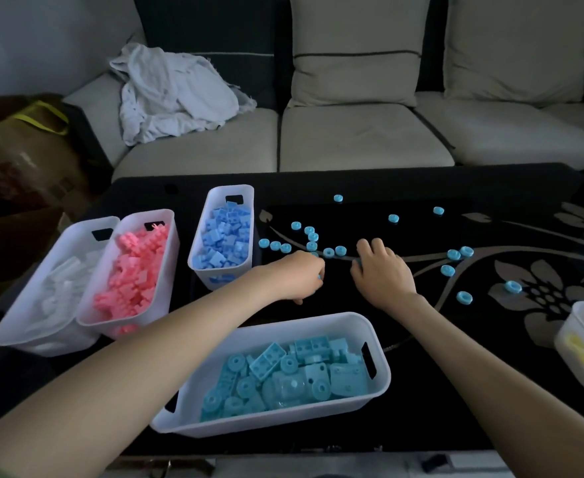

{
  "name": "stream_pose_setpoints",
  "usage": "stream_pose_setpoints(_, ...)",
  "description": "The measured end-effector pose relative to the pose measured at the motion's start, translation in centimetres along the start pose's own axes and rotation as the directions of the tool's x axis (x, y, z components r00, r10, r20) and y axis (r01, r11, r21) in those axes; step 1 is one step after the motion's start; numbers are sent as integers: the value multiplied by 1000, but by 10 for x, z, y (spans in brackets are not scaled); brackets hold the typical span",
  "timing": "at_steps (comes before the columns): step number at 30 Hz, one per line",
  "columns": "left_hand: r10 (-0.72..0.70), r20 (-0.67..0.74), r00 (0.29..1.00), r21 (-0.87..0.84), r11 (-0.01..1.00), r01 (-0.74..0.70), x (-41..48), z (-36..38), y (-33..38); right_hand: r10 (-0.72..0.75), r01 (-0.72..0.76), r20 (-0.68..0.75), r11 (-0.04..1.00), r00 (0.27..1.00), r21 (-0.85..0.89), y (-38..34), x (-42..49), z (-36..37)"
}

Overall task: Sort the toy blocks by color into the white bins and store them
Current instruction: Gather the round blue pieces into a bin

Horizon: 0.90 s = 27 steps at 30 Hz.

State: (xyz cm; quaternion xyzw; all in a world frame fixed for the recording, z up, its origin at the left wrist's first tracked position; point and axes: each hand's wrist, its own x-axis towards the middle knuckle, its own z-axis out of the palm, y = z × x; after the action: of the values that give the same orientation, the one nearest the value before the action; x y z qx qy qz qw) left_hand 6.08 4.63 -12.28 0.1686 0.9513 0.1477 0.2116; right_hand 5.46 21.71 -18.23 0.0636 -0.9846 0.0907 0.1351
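Several small turquoise ring pieces [340,250] lie scattered over the black table [421,188]. My left hand [301,276] is curled over the table, and a bit of turquoise shows at its fingertips. My right hand [382,270] lies palm down with bent fingers on the table, a turquoise piece peeking out at its thumb side. In front of my arms stands a white bin of turquoise blocks [380,326]. To the left stand white bins of blue blocks [249,194], pink blocks [170,219] and white blocks [77,229]. A bin of yellow pieces [570,332] sits at the right edge.
A beige sofa [352,139] with cushions and a crumpled white cloth [173,91] runs behind the table. A brown bag [25,150] stands at the left. The table's front edge lies just below the turquoise bin.
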Motion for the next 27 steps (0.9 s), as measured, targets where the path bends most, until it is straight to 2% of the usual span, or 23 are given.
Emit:
stream_pose_setpoints(6,19,-28,999,-1,1000,-19,-16,-3,-2,10,-10,5,1000,1000,-3,-2,-2,-2)
stream_pose_setpoints(12,69,-107,992,-64,995,-76,-50,-18,2,-59,59,0,998,998,21,0,-9,0)
stream_pose_setpoints(17,138,-153,979,-79,985,-151,-111,-30,5,-85,90,-72,994,994,63,2,-12,2)
stream_pose_setpoints(22,135,-28,990,-15,991,-135,-149,-14,-6,-52,54,-46,997,998,46,-7,-16,-5)
stream_pose_setpoints(27,128,18,992,30,991,-128,-153,2,-23,61,-63,23,988,998,143,-15,-17,-21)
